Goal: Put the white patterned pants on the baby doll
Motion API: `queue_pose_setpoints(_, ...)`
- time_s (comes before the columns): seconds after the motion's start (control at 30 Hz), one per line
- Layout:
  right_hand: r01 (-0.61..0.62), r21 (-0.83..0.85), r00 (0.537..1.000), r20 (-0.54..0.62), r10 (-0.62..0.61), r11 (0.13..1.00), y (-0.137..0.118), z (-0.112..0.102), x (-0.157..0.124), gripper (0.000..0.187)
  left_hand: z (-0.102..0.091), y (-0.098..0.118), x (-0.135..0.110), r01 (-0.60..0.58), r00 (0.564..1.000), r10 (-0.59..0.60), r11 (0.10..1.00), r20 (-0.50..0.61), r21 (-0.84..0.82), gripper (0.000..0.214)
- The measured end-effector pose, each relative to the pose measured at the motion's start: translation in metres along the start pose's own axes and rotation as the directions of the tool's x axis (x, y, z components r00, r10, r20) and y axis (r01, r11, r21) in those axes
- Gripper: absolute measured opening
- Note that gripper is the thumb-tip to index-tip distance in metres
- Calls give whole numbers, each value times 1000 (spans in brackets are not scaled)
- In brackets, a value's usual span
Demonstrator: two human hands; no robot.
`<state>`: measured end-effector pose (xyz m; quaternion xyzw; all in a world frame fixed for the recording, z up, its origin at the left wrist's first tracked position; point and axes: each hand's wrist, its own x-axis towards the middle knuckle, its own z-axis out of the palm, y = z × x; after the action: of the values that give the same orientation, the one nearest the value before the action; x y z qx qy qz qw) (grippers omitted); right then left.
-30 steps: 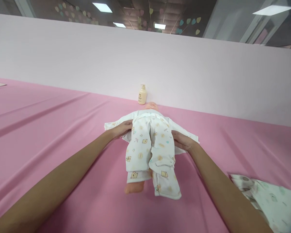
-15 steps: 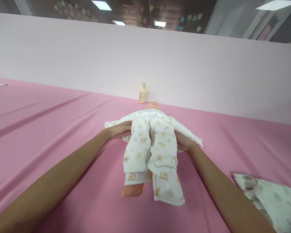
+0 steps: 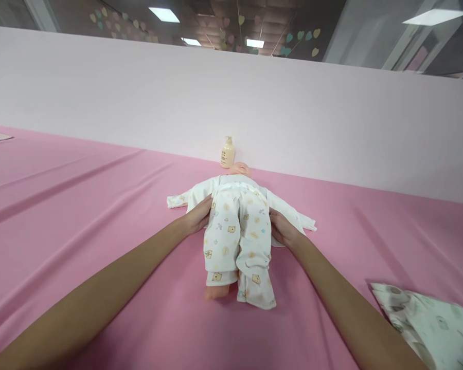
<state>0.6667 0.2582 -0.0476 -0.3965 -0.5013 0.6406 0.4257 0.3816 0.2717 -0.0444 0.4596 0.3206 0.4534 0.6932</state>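
Now the printed trousers point(image 3: 250, 237) have drawn back slightly

Worn on the person's head, the camera looks forward and down over both bare forearms point(image 3: 131, 272), across wrinkled pink cloth point(image 3: 100, 205) towards a smooth white wall point(image 3: 231, 97). It faces a pinkish doll in white printed clothes point(image 3: 224, 236) from the foot end, near enough for arms to reach, with glowing white rectangular lights point(image 3: 164, 14) along the top.

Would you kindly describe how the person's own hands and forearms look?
The left hand and right hand are ungloved, and the slender forearms show no sleeves, watches or bracelets. Whether rings are worn cannot be told.
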Motion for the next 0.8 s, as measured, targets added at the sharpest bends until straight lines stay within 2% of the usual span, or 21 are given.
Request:
queue_pose_setpoints(0.13, -66, -38, 997, -47, 64, 997, -2, 0, 0, 33, -3, -1, 1, 36, 999, -36, 999, -16, -3, 51)
queue_pose_setpoints(0.23, -98, -88, 995, -24, 97, 991, -6, -3, -3, 33, -8, 0, 0, 115, 993, -115, 993, 6, -22, 44)
queue_pose_setpoints(0.33, -101, -94, 994, 24, 104, 990, -10, -10, -7, 35, -14, 3, -2, 147, 987, -145, 989, 73, -29, 41)
queue_pose_setpoints(0.5, -84, -64, 992, 86, 89, 994, -11, -20, -10, 47, -19, 8, -4, 136, 979, -135, 991, 152, 1, 44)
queue_pose_setpoints(0.63, -85, -65, 993, 72, 90, 994, -10, -18, -11, 56, -20, 9, -5, 127, 979, -129, 992, 156, 25, 47)
queue_pose_setpoints(0.8, -95, -98, 993, 61, 101, 991, -13, -12, -11, 54, -14, 8, -5, 121, 983, -121, 993, 134, 13, 45)
